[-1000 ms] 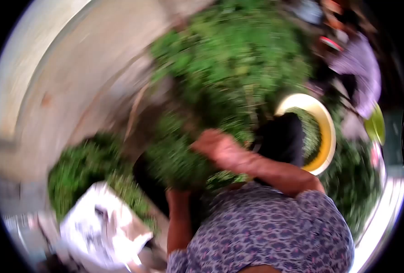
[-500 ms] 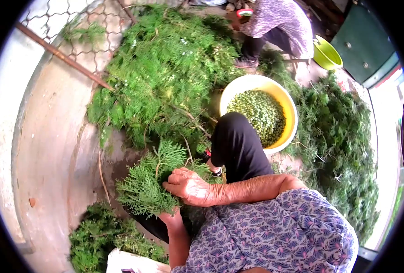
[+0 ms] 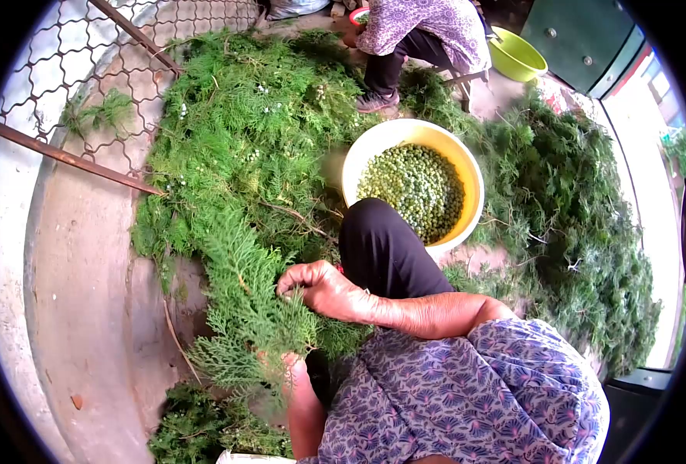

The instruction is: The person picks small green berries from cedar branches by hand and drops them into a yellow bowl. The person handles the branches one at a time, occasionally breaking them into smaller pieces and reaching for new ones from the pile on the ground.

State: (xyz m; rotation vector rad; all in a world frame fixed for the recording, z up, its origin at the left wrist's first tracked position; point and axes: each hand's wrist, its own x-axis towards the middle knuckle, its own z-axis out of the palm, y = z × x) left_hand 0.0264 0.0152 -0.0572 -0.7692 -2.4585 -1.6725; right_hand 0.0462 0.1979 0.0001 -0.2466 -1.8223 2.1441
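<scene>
A leafy evergreen branch (image 3: 242, 301), with flat scale-like sprays, is held up in front of my lap. My left hand (image 3: 290, 365) grips its lower end; the foliage covers most of those fingers. Beside the sprays, my right hand (image 3: 323, 290) is closed, thumb and fingertips pinched together at the leaves. Whatever lies between those fingertips is too small to make out. Past my knee stands a yellow tub (image 3: 473, 182) partly filled with small round green berries (image 3: 416, 185).
A big heap of cut branches (image 3: 242, 131) lies ahead, and a darker heap (image 3: 567, 209) to the right. More cuttings (image 3: 204, 421) lie at lower left. A person (image 3: 428, 35) sits at the back near a lime-green basin (image 3: 517, 56). Wire mesh (image 3: 64, 46) borders the left.
My right hand has lifted slightly away from the branch's base. The branch now points farther up and spreads out more. The whole view has shifted, with the tub appearing farther left.
</scene>
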